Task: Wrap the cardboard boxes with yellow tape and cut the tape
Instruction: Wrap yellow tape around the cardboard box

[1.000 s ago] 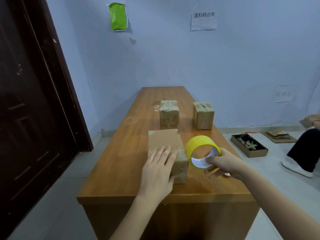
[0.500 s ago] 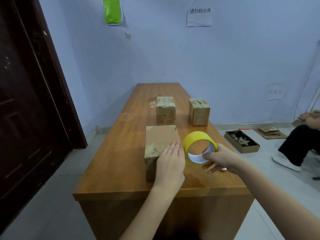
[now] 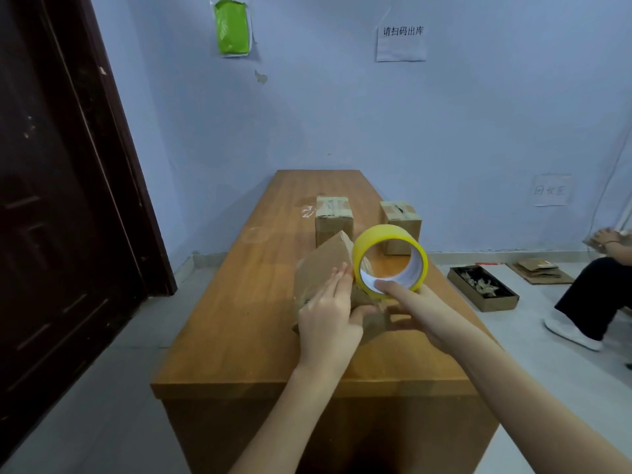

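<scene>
Left hand (image 3: 330, 311): straight fingers (image 3: 337, 280) lie together, flat on the tilted face of the near cardboard box (image 3: 319, 268), thumb hooked under its edge. Right hand (image 3: 415, 307): thumb inside the core, other fingers curled underneath, clamped on the yellow tape roll (image 3: 390, 258), held upright just right of the near box, touching it. Box is lifted off the wooden tabletop (image 3: 239, 336) & tipped. Judging progress: early; no yellow strip visible on it yet, cutting still ahead. Two more boxes (image 3: 333, 218) (image 3: 400, 224) stand behind it w/ old clear tape. Box: matte, scuffed brown card. Roll: glossy, ring-shaped, white liner.
</scene>
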A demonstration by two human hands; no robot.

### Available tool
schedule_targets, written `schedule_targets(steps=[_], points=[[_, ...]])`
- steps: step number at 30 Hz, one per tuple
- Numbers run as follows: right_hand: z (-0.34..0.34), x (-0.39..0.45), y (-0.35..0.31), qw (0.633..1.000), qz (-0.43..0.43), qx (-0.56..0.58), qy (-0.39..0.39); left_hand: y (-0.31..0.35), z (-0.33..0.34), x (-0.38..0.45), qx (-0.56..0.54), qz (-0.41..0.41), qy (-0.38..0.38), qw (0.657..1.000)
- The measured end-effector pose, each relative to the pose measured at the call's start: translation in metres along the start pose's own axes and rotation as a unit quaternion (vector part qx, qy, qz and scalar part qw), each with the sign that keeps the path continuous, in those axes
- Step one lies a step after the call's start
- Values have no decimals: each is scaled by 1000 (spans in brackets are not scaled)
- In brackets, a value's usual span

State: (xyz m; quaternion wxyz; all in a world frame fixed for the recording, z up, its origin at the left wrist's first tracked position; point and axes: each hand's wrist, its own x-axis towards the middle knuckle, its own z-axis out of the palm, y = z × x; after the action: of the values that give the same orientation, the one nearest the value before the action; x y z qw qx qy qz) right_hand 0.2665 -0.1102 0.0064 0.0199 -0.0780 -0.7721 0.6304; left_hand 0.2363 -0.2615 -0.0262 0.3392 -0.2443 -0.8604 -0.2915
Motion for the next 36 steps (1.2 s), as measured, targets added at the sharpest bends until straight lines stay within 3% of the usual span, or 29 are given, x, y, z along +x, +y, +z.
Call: schedule_targets(steps=[5,11,15,25,36], points=[[4,3,-17,994,-53,-92,37,-7,-3,-8,-23,-34,26,999],[-2,-1,-30,993,-57,-100,26,-26,-13,-24,-66,-53,46,995],[11,4,-23,990,-55,-114,59,-33,-11,-28,-83,-66,42,993],[35,17,-30,978,-40,-202,-19,-46,-22,-37,-152,-151,15,977],[19,12,-49,978,-5,-164,-133,-45,-15,-33,-44,-36,16,998]])
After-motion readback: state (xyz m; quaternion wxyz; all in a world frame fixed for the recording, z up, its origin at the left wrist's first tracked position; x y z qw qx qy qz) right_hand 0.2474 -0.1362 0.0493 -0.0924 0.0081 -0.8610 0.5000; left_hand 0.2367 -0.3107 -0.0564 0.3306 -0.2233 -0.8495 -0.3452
